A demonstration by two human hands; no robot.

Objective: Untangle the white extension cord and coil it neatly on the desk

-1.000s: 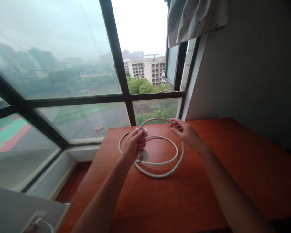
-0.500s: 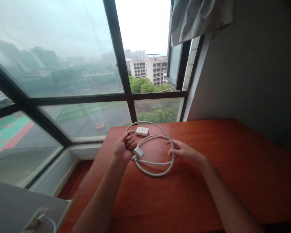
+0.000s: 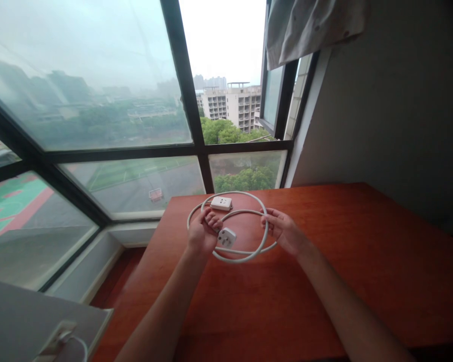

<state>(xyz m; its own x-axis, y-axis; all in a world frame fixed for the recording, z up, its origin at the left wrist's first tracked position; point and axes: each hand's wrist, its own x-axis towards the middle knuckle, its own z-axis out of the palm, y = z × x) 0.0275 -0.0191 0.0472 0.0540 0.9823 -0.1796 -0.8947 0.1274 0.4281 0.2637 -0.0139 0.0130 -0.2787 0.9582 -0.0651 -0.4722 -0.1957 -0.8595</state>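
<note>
A white power cord is coiled in loose loops above and on the reddish-brown table. My left hand is closed around the cord close to its white plug, whose prongs show beside my fingers. On the right side of the raised loop, my right hand pinches the cord between thumb and fingertips. Just beyond my left hand, the cord's white socket box lies on the table near its far edge.
Large dark-framed windows stand beyond the table, with one pane swung open. A curtain hangs at the upper right beside a grey wall. At the lower left, a wall outlet has a white lead plugged in.
My left hand has shifted right with the plug, which has turned. My right hand has risen slightly and now pinches the loop. The loop's lower edge is a little higher.
</note>
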